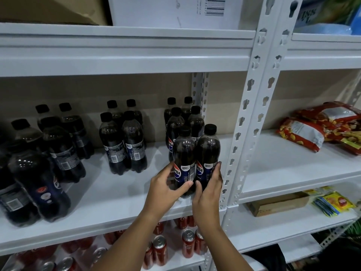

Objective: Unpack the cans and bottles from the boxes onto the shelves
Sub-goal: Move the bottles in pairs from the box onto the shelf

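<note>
Two dark cola bottles stand side by side on the white middle shelf [117,194], close to the upright post. My left hand [166,186] grips the left bottle [183,153] low on its label. My right hand [209,194] grips the right bottle [208,151] from the right side. Behind them stand several more bottles [182,122] in a row. Two other groups of the same black-capped bottles are further left, one [123,141] mid-shelf and one [39,165] at the far left. Red cans [160,249] fill the shelf below.
A white slotted post [246,118] divides the shelving just right of my hands. Red snack bags [320,128] lie on the right bay's shelf, with a flat brown box [277,204] and yellow packets [334,202] beneath. Cardboard boxes [172,10] sit on the top shelf.
</note>
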Demonstrator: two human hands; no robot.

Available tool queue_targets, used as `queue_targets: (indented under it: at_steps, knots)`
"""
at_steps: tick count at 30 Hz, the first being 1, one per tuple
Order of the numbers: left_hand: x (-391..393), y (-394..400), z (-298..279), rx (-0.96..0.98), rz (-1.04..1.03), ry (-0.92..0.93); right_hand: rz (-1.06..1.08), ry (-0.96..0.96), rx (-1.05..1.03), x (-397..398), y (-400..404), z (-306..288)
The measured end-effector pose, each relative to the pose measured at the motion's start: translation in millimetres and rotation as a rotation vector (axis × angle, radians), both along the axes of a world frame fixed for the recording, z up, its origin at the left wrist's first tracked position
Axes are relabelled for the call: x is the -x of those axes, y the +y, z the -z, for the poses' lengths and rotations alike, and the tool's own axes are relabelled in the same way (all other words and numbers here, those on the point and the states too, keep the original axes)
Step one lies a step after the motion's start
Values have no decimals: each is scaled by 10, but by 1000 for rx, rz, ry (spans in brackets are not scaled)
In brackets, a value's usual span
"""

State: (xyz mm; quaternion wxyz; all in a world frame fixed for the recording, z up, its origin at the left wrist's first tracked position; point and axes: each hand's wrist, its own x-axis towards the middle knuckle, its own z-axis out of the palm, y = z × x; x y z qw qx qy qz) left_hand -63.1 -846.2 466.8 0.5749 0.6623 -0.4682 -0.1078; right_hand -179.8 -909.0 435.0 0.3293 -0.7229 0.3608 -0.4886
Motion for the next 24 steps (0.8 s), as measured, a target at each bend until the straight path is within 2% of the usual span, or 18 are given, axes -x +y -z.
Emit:
queue_targets:
  at_steps: [12, 24]
  knots:
    - [-24, 4, 20, -16, 2, -46, 0, 8, 1, 8, -18, -3]
    - [-68, 57, -35, -80, 91, -9, 72, 20, -23, -31, 78, -98]
